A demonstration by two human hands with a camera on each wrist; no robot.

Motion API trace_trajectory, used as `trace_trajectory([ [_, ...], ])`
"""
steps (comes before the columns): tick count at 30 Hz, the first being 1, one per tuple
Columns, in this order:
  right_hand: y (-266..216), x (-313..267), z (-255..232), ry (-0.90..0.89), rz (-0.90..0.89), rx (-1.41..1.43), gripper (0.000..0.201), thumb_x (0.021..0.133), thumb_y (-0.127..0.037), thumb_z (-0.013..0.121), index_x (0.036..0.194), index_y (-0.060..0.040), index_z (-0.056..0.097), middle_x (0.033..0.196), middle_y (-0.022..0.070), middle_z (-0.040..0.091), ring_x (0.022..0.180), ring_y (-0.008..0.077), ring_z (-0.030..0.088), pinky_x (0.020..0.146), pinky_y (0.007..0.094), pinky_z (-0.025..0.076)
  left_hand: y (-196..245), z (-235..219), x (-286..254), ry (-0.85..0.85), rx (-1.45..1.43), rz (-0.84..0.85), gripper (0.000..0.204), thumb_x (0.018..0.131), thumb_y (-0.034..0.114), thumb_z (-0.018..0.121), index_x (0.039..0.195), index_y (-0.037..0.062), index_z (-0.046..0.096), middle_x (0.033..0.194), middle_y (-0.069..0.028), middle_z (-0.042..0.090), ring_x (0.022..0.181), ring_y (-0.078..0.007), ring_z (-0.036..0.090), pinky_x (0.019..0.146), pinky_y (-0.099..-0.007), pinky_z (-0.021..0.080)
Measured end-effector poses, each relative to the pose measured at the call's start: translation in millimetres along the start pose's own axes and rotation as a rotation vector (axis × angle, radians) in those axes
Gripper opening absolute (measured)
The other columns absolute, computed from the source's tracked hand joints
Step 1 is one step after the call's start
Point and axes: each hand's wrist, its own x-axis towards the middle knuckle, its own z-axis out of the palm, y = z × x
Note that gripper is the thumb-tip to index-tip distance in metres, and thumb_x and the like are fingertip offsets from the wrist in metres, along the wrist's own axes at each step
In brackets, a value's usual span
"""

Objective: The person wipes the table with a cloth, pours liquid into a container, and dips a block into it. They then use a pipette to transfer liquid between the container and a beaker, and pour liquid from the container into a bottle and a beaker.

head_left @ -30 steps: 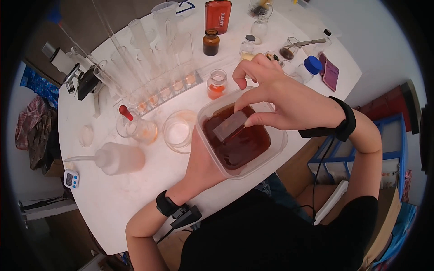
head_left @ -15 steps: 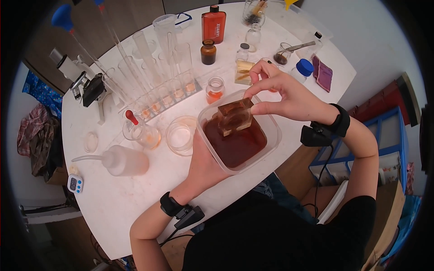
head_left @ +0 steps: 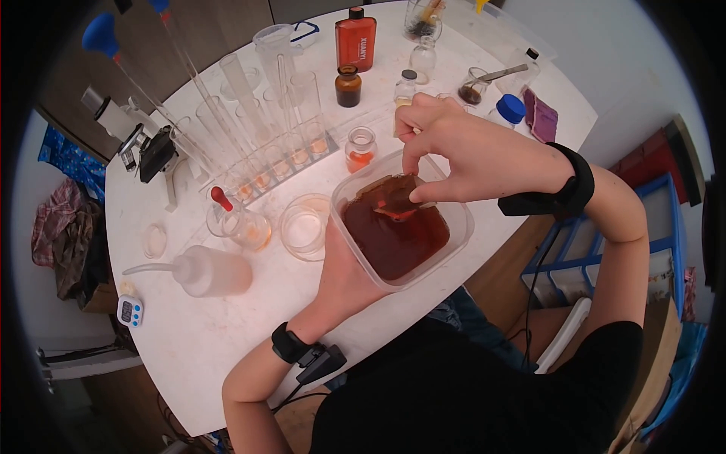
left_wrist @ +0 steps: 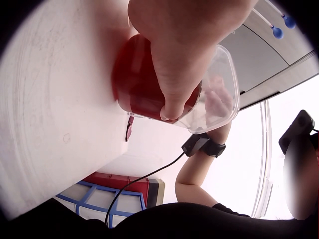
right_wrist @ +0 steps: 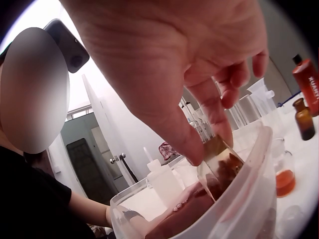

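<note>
My left hand (head_left: pixel 344 268) grips the side of a clear plastic tub (head_left: pixel 467 234), which holds dark red-brown liquid (head_left: pixel 401 250). In the left wrist view its thumb (left_wrist: pixel 172 94) lies along the tub's wall. Between thumb and fingertips my right hand (head_left: pixel 476 151) pinches a clear rectangular block (right_wrist: pixel 222 162), tilted inside the tub. Its lower part dips at the liquid's surface, and red shows through it in the head view. A small glass jar with orange contents (head_left: pixel 361 155) stands just behind the tub.
Left of the tub are a glass dish (head_left: pixel 304 227), a flask with a red-bulbed dropper (head_left: pixel 238 227) and a wash bottle (head_left: pixel 212 271). Behind stands a rack with several tubes (head_left: pixel 283 166). A brown bottle (head_left: pixel 349 87), red bottle (head_left: pixel 355 45) and blue-capped jar (head_left: pixel 510 110) sit farther back.
The right hand first held the block slanted over the liquid, then raised and turned it, and now has lowered it back to the surface. The left hand keeps its grip on the tub.
</note>
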Motion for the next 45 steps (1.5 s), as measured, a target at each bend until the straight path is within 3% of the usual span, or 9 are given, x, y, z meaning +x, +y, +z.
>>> trace_trajectory([
  [4,-7,4,0,-0.06,0.07,-0.018,0.018,0.069,-0.018,0.072,0.074,-0.0035,0.063,0.087,0.0058,0.044,0.092,0.0211,0.041,0.081,0.035,0.032,-1,0,-2,0.022,0.006,-0.011,0.078,0.059,0.016,0.083,0.121,0.0004,0.038,0.115,-0.0124,0.053,0.103,-0.0192,0.056,0.087,-0.0314,0.046],
  [6,-6,5,1,-0.06,-0.093,-0.171,0.017,0.069,-0.018,0.072,0.071,-0.0034,0.063,0.084,0.0054,0.045,0.091,0.0205,0.042,0.08,0.0349,0.032,1,0,-2,0.015,0.013,-0.039,0.079,0.059,0.017,0.083,0.121,0.0005,0.038,0.116,-0.0124,0.053,0.104,-0.0194,0.056,0.087,-0.0318,0.046],
  [17,-9,15,4,-0.103,-0.248,-0.336,0.016,0.068,-0.016,0.069,0.069,-0.0015,0.063,0.083,0.0078,0.05,0.091,0.0207,0.045,0.077,0.033,0.034,-13,-3,-11,-0.016,0.098,-0.155,0.087,0.057,0.022,0.085,0.123,0.0018,0.033,0.119,-0.0136,0.047,0.107,-0.0222,0.052,0.089,-0.0338,0.044],
  [19,-12,18,3,-0.087,-0.297,-0.343,0.015,0.068,-0.015,0.069,0.069,-0.0008,0.063,0.082,0.0096,0.053,0.089,0.022,0.048,0.075,0.0331,0.037,-8,-5,-9,-0.086,0.153,-0.142,0.096,0.057,0.014,0.083,0.13,0.0048,0.021,0.126,-0.0131,0.041,0.115,-0.0232,0.047,0.094,-0.0361,0.042],
  [22,-25,22,-7,-0.301,-0.136,-0.323,0.012,0.067,-0.011,0.067,0.068,0.0002,0.063,0.073,0.0126,0.058,0.076,0.0251,0.056,0.068,0.034,0.043,-13,-3,-14,-0.035,0.118,-0.132,0.096,0.057,0.013,0.082,0.131,0.0051,0.021,0.126,-0.0126,0.04,0.115,-0.0231,0.046,0.094,-0.036,0.041],
  [26,-35,23,-14,-0.253,-0.327,-0.375,0.007,0.066,-0.006,0.064,0.064,0.0001,0.061,0.063,0.0125,0.058,0.06,0.0256,0.059,0.059,0.0325,0.047,-19,-4,-14,-0.068,0.152,-0.162,0.096,0.057,0.011,0.082,0.131,0.0057,0.021,0.127,-0.0121,0.039,0.115,-0.0226,0.045,0.095,-0.0357,0.041],
  [31,-45,28,-22,-0.3,-0.336,-0.41,0.011,0.07,-0.008,0.063,0.069,0.0028,0.062,0.068,0.016,0.061,0.066,0.0277,0.061,0.062,0.0316,0.049,-11,-1,-10,0.025,0.043,-0.112,0.088,0.055,0.025,0.086,0.121,0.0011,0.034,0.116,-0.0141,0.047,0.107,-0.023,0.051,0.089,-0.0336,0.044],
  [37,-43,33,-26,-0.347,-0.321,-0.388,0.013,0.068,-0.011,0.066,0.069,0.0018,0.062,0.066,0.0157,0.06,0.066,0.0291,0.061,0.061,0.0324,0.049,-18,-3,-12,0.064,0.171,-0.005,0.088,0.053,0.027,0.086,0.122,0.0027,0.037,0.114,-0.0134,0.048,0.105,-0.0248,0.05,0.087,-0.0358,0.041],
  [45,-35,35,-24,-0.313,-0.21,-0.401,0.017,0.066,-0.013,0.069,0.066,0.003,0.063,0.066,0.0181,0.058,0.063,0.0314,0.061,0.057,0.0347,0.049,-19,0,-15,0.107,0.078,-0.074,0.084,0.053,0.025,0.086,0.12,0.0023,0.04,0.115,-0.0127,0.048,0.108,-0.0258,0.047,0.092,-0.0367,0.038],
])
